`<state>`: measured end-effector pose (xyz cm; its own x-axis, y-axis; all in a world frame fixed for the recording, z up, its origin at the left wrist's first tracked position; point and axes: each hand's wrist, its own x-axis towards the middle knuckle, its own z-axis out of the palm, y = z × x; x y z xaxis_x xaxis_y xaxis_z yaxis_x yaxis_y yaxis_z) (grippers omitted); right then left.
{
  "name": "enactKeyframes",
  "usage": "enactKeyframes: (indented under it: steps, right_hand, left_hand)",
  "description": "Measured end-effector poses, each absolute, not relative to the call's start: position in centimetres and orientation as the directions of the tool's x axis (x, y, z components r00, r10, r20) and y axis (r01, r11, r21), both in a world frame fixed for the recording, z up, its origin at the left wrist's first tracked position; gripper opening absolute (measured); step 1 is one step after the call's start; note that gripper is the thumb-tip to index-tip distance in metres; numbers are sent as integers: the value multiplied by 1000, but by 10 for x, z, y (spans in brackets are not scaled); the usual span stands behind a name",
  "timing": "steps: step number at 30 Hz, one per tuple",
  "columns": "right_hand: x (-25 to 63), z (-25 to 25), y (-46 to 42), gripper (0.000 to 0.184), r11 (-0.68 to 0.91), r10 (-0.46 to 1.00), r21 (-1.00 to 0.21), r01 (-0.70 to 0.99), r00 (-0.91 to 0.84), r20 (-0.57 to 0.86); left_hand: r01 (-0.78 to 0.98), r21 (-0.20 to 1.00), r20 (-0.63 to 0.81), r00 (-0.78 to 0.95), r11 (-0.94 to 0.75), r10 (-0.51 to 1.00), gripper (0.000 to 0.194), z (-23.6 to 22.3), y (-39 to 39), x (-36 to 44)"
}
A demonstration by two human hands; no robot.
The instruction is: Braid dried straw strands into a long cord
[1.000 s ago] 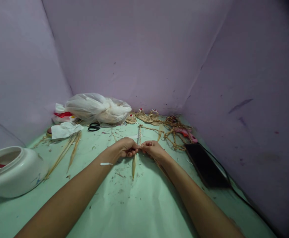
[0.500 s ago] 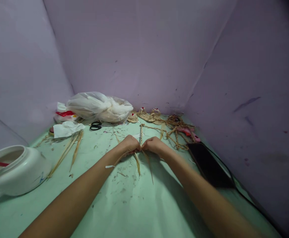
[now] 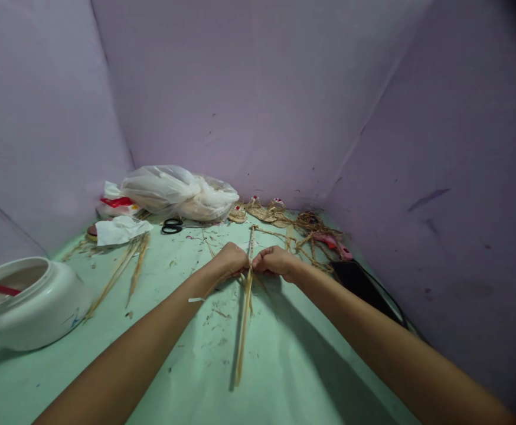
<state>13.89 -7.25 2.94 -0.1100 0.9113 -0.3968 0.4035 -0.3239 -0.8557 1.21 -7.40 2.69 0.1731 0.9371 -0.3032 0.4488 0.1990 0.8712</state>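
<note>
A narrow braid of pale straw (image 3: 252,241) runs away from me along the green surface. Its near end is pinched between my left hand (image 3: 232,260) and my right hand (image 3: 276,261), which sit close together with fingers closed. From that pinch a long straw strip (image 3: 244,330) hangs toward me, and shorter strip ends show beside it under the hands. The fingertips partly hide the crossing of the strips. From the braid's far end, twisted straw cord (image 3: 280,231) leads right into a tangled heap (image 3: 313,227).
Left stands a white pot (image 3: 32,313) with a red stick. Behind are loose straw strips (image 3: 115,277), white tissue (image 3: 123,230), black-handled scissors (image 3: 172,225), a plastic bag (image 3: 178,192) and woven straw pieces (image 3: 262,211). A dark flat device (image 3: 359,286) with a cable lies right. Purple walls enclose the surface.
A long straw strip has come down in front of the hands, pointing toward me. The right hand has shifted slightly, and the right forearm covers more of the dark device. Both hands keep their pinch.
</note>
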Motion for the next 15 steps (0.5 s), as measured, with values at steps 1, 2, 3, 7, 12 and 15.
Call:
enactKeyframes:
  steps: [1,2,3,7,12,15]
  right_hand:
    - [139,28,-74,13,-297,923,-877,378,-121,-364]
    - [140,26,-75,13,-289,927,-894,343,-134,-351]
    - [140,25,-76,13,-295,924,-908,297,-153,-350]
    - [143,20,-78,13,-395,873,-910,122,-258,-414]
    - [151,12,-76,11,-423,854,-896,136,-270,-444]
    - [152,8,-77,8,-399,873,-905,148,-241,-425]
  left_hand:
    - [426,885,-293,198,187,936,9,26,-73,11]
    - [406,897,-282,223,174,933,7,25,-72,10]
    - [390,906,-271,240,163,932,6,24,-71,10]
    - [376,916,-242,245,138,939,6,19,-70,12]
    - [439,896,-210,288,66,934,6,15,-70,15]
    - [485,875,-186,355,-10,916,8,15,-67,11]
